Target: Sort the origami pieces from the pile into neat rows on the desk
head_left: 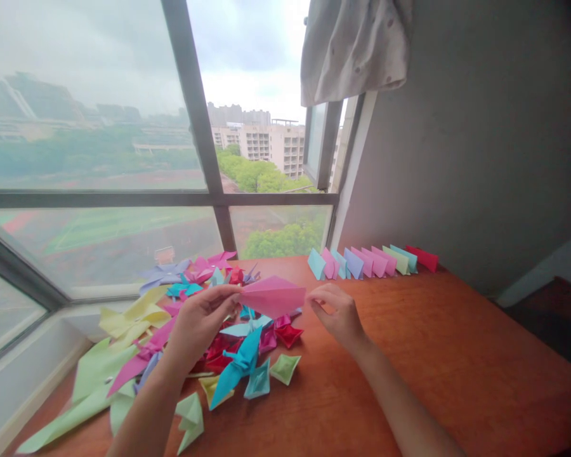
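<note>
My left hand (200,322) is raised above a heap of origami and pinches the left end of a folded pink paper piece (272,296). The piece is held level, its pointed end toward the right. My right hand (337,312) hovers just beside that right tip, fingers curled and close together, touching or nearly touching the paper; I cannot tell which. Under my hands lies the pile of folded paper figures (228,355) in blue, red, pink, green and yellow on the wooden table (409,355).
A row of several folded paper pieces (371,260) stands upright along the table's far edge by the grey wall (480,139). Large green and yellow sheets (99,374) lie at the left edge. A window (124,127) runs behind the table; a curtain (356,44) hangs above.
</note>
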Motion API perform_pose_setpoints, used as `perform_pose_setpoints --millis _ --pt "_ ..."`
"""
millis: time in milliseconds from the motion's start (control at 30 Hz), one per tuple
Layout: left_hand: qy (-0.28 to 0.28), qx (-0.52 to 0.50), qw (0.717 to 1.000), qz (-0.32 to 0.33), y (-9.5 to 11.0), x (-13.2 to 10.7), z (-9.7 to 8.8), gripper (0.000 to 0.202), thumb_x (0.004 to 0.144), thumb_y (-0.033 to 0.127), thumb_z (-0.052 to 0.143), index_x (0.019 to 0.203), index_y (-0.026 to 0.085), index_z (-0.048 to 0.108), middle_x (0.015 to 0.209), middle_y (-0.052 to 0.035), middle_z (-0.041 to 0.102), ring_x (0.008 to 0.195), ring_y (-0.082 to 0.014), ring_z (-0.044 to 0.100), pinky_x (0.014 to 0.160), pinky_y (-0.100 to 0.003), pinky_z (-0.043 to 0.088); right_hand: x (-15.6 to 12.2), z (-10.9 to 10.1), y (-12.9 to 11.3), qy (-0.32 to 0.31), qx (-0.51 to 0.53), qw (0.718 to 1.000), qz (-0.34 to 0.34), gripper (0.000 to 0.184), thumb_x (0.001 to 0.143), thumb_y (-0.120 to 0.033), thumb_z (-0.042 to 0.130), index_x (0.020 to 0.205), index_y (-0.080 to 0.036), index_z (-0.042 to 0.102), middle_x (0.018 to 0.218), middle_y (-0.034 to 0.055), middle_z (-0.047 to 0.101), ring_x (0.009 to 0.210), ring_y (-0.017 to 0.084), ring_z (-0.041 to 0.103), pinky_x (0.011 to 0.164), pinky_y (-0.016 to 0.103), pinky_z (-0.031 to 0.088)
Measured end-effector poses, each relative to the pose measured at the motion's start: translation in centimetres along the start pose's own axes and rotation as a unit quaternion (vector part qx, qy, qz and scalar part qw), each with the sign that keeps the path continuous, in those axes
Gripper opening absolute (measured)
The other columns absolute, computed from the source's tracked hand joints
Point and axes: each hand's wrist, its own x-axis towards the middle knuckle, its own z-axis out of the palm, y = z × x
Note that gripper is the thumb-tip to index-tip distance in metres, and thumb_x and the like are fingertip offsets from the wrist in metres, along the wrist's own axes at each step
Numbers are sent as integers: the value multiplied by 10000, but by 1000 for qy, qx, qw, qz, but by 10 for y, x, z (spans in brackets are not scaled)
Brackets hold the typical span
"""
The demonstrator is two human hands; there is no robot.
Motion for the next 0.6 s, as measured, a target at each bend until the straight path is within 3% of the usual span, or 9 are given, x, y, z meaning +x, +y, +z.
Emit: perform_pose_setpoints --millis 67,200,333,433,500,600 --pt "-3 2 1000 -2 -2 0 0 278 813 389 684 960 154 714 713 -29 721 611 -166 671 560 -237 556 0 -3 -1 11 14 1000 14 115 890 -237 573 911 -236 685 863 44 680 753 170 623 670 296 521" --pt "-33 19 999 9 -2 -1 5 268 835 394 659 952 161 720 727 -31 722 628 -171 682 578 -247 572 1 -5 -3 4 36 999 17 270 862 -277 615 1128 -237 645 922 59 670 783 179 618 639 292 521" --pt "-44 27 998 21 3 -2 13 258 833 402 657 923 172 729 756 -44 734 671 -182 697 564 -232 574 1 -5 -4 -37 14 999 -13 174 892 -351 600 966 -246 718 778 38 649 690 162 584 599 274 481" --pt "-25 1 1000 1 5 -3 16 327 826 429 668 1018 165 695 830 -65 746 691 -193 708 549 -242 579 3 -9 -2 -57 -6 998 -18 194 890 -384 603 927 -245 732 754 33 673 644 157 578 591 276 466" --pt "-8 -16 1000 -14 4 -3 17 400 826 445 670 1103 157 653 873 -79 749 690 -197 712 552 -261 585 6 -19 4 -45 -18 999 11 204 889 -383 595 913 -235 734 775 34 700 627 154 588 576 271 462" --pt "4 -15 1000 -17 3 -3 19 389 835 449 660 1081 148 652 876 -88 754 715 -207 717 590 -281 590 10 -47 26 31 -48 990 125 249 871 -409 590 844 -204 730 745 30 712 619 166 616 570 268 466"
